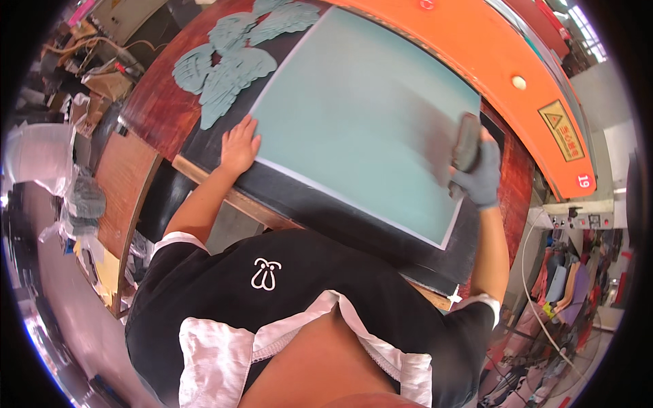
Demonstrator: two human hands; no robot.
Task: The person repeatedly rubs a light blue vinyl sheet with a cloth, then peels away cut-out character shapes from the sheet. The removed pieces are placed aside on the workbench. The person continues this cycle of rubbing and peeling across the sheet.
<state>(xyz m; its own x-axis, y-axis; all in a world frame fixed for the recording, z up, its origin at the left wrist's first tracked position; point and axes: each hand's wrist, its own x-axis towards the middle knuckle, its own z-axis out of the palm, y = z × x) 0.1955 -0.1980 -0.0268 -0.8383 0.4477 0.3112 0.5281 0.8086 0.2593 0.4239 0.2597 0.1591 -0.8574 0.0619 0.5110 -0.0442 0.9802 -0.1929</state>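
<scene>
A large pale blue-green sheet [354,129] with white edges lies flat on a black board [299,197]. My left hand [239,145], bare, rests with its fingers spread at the sheet's left edge, near the front. On the right, my gloved right hand [481,178] grips a dark oblong block [466,141] over the sheet's right edge. The block's underside is hidden, and I cannot make out whether it touches the sheet. Beyond my left hand, fanned stacks of cut blue-green pieces [235,78] lie on the board and the reddish table.
An orange machine beam [469,41] spans the far side, close beyond the sheet. The reddish tabletop [160,95] shows at the left. A wooden panel [122,187] and plastic-wrapped items [81,197] stand left. Several coloured pieces [564,279] hang or lie at the right, near a white cable [537,306].
</scene>
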